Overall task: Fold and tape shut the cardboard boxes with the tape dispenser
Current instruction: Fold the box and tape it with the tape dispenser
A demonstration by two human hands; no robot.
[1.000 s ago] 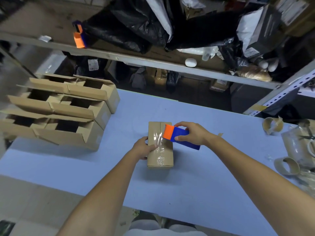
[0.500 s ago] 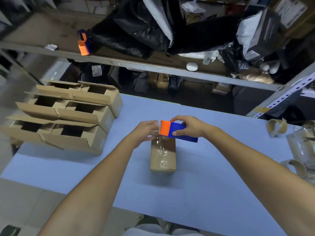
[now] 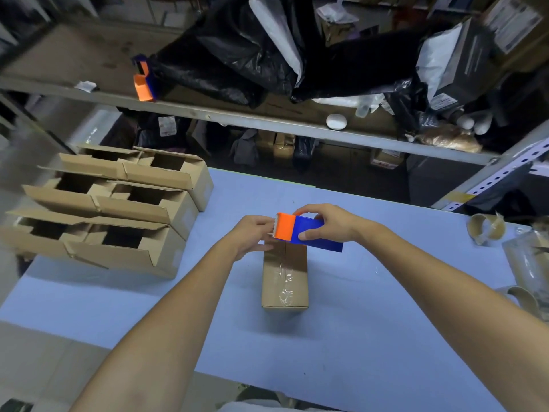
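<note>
Left hand (image 3: 252, 236) shifted to tape dispenser (image 3: 306, 233); box (image 3: 285, 278) on blue table (image 3: 356, 322), shelf (image 3: 237, 115) behind.

Both bare forearms reach forward from the lower corners and converge. The right grip (image 3: 328, 224) wraps the tape dispenser (image 3: 322, 244) from above, with fingers over its far edge and thumb pressed on the near face. Just left of it, the left grip (image 3: 251, 234) turns palm-in, fingertips at the dispenser's orange end. Whether they pinch anything is unclear.
</note>
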